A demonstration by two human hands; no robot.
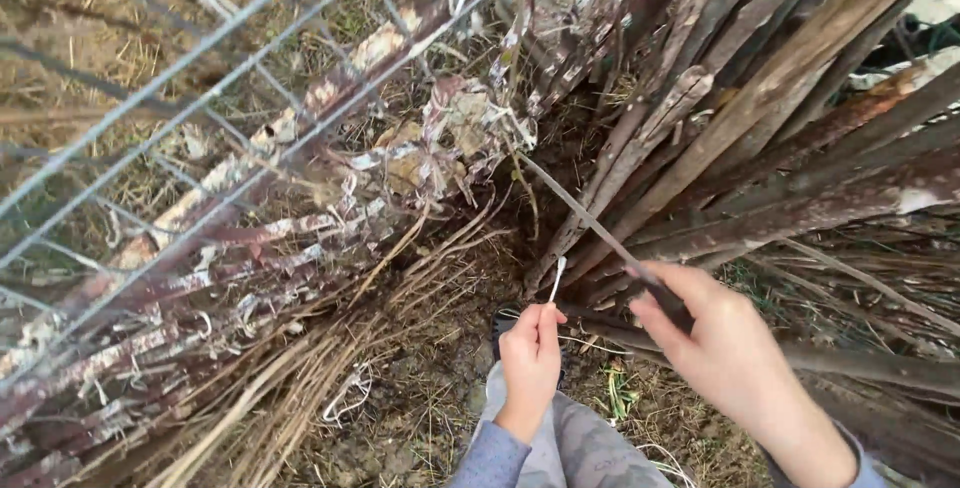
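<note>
My left hand [530,358] is low in the middle of the view, fingers pinched on a short white strip [557,278] that sticks up from it. My right hand [715,343] is to its right, closed around a long thin dark stick [590,223] that slants up and left toward a clump of peeling bark [440,138]. The two hands are a little apart, above bare soil [440,388].
A wire mesh fence [200,98] leans across the upper left. Bundles of brown poles and branches [790,138] fan out at the right and lie stacked at the left [150,348]. Dry twigs cover the ground. My grey trouser leg [575,448] shows at the bottom.
</note>
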